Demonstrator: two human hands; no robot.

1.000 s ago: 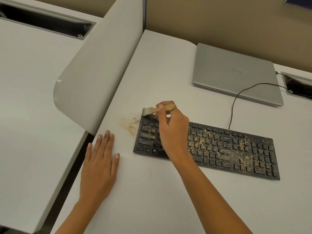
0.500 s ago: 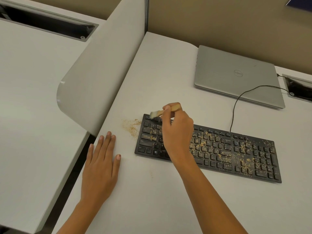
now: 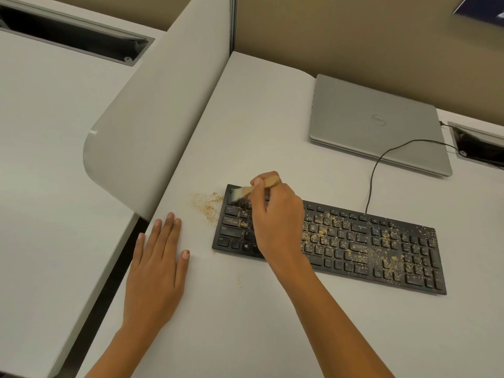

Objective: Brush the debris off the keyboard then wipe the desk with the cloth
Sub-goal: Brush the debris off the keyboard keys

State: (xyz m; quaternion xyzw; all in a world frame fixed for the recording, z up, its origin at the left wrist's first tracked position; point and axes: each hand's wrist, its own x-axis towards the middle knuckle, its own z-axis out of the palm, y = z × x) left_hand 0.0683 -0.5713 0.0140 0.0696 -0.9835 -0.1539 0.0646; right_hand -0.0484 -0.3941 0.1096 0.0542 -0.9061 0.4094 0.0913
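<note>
A: R hand [image 3: 275, 214] – doing what?
B: Pinching brush [image 3: 251, 189] by wooden handle, fingers curled round it, thumb on near side. Wrist over left third of keyboard [image 3: 354, 241]. Bristles down at far-left corner, on or just above top key row – can't tell contact.

A: Keyboard where?
B: Black, flat on white desk [image 3: 259, 118], centre-right, angled slightly. Left part hidden under R hand & forearm.

A: Debris [image 3: 321, 233]?
B: Tan crumbs scattered over keys, thickest mid & right, incl. numpad. Fewer at left end, a few bits betw. keys there. Separate small pile [image 3: 208, 204] on desk, just beside keyboard's left edge, toward far corner.

A: L hand [image 3: 155, 271]?
B: Flat on desk, palm down, fingers straight & close together, thumb out to the side. Holding nothing. Left of keyboard, apart from it, near desk's left edge.

A: Anything else?
B: Closed silver laptop [image 3: 376, 124] at back right, beyond keyboard, not touching. Thin black cable [image 3: 370, 186] up from keyboard's far edge, looping over laptop's near-right corner toward cable port [image 3: 477, 148] at right. Grey divider [image 3: 152, 118] w/ rounded end along desk's left side. Second desk [image 3: 41, 159] beyond it, w/ open slot [image 3: 81, 31] at back.
</note>
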